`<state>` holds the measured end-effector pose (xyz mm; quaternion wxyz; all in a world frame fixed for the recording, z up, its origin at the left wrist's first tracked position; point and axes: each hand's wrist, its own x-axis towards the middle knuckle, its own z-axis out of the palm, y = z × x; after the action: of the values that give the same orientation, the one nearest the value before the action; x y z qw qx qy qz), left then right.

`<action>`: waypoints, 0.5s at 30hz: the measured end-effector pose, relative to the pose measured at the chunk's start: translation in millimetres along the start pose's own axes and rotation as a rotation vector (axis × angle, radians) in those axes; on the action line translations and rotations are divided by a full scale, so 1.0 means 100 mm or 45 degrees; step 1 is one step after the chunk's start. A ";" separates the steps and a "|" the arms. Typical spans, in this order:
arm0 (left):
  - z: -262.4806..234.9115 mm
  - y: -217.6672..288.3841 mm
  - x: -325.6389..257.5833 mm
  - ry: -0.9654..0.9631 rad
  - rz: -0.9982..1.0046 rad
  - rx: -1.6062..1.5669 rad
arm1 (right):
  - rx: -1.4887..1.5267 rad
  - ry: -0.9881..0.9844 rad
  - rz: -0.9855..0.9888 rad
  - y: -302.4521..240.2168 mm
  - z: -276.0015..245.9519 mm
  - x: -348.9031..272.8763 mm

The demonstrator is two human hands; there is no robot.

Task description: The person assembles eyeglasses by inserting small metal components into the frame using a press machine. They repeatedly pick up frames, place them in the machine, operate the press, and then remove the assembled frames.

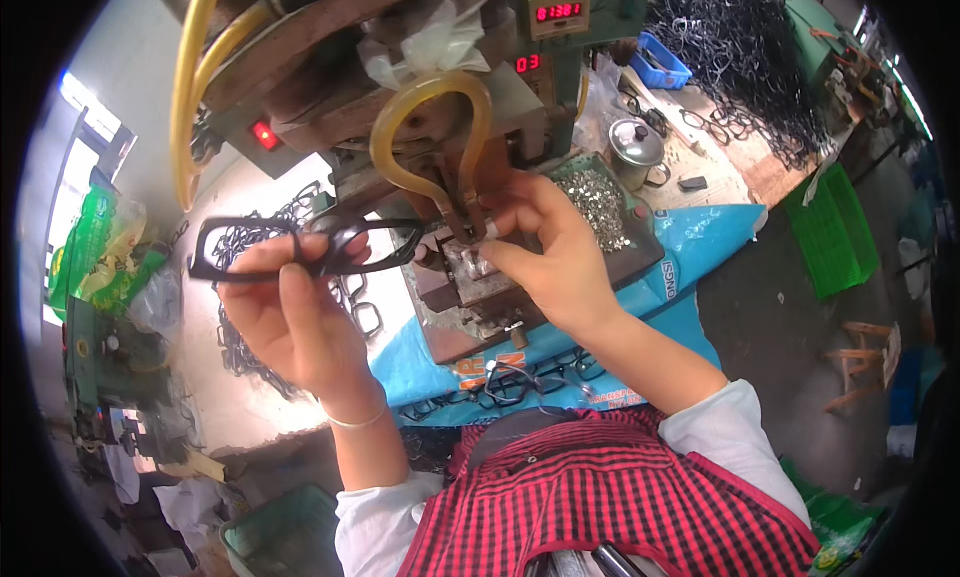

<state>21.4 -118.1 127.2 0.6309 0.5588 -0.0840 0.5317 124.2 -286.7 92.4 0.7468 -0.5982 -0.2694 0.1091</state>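
My left hand (300, 307) grips a black eyeglass frame (240, 249) by its middle, thumb and fingers pressed together, holding it up left of the machine. The frame shows no temples that I can make out. My right hand (550, 252) reaches in under the machine head (400, 127), fingers pinched at the small metal fixture (470, 267). Whatever is between those fingertips is too small to make out. A looped yellow tube (383, 142) hangs just over the fixture. Small shiny metal parts (595, 212) lie heaped right beside my right hand.
Black frames lie piled on the table (210, 407) at left. More frames (540, 377) rest on blue plastic sheeting (690, 322) near my apron. A lidded metal pot (636, 142), a blue basket (660, 65) and a large black heap (740, 67) stand back right. A green crate (830, 227) is beyond the table.
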 end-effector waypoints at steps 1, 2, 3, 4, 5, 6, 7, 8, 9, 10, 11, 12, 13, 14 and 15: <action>0.06 0.03 -0.03 0.019 0.092 0.010 | 0.026 -0.019 0.080 -0.08 -0.02 -0.07; 0.08 0.06 -0.08 0.053 0.133 0.114 | -0.072 -0.028 0.023 -0.06 -0.09 -0.11; 0.05 0.07 -0.17 -0.007 0.136 0.226 | -0.170 -0.039 -0.034 -0.02 -0.20 -0.15; 0.04 0.06 -0.25 -0.075 0.155 0.316 | -0.277 -0.040 -0.112 -0.01 -0.35 -0.17; -0.01 0.00 -0.35 -0.212 0.258 0.397 | -0.895 0.065 -0.318 0.10 -0.59 -0.14; -0.04 -0.05 -0.43 -0.346 0.365 0.484 | -1.505 0.180 -0.528 0.27 -0.85 -0.11; -0.02 -0.01 -0.43 -0.563 0.443 0.646 | -1.702 0.231 -0.350 0.38 -1.00 -0.12; -0.01 0.03 -0.43 -0.788 0.511 0.811 | -1.885 0.282 -0.152 0.52 -1.13 -0.17; 0.05 0.00 -0.45 -0.854 0.620 0.806 | -1.793 0.326 -0.390 0.75 -1.29 -0.16; 0.12 -0.03 -0.47 -0.915 0.725 0.809 | -1.732 0.299 -0.436 0.75 -1.30 -0.12; 0.19 -0.01 -0.47 -1.005 0.765 0.850 | -1.670 0.274 -0.480 0.75 -1.32 -0.09; 0.22 -0.09 -0.50 -1.022 0.846 0.849 | -1.608 0.249 -0.523 0.76 -1.33 -0.07; 0.23 -0.11 -0.52 -1.078 0.864 0.916 | -1.568 0.274 -0.484 0.76 -1.32 -0.05; 0.23 -0.13 -0.53 -1.133 0.882 0.984 | -1.528 0.298 -0.446 0.76 -1.30 -0.02; 0.23 -0.17 -0.54 -1.141 0.910 0.963 | -1.486 0.320 -0.410 0.76 -1.28 0.01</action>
<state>22.9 -164.1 87.2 0.0826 0.8447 -0.3248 0.4174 205.5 -373.5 2.4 0.3295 -0.8683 -0.2815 -0.2415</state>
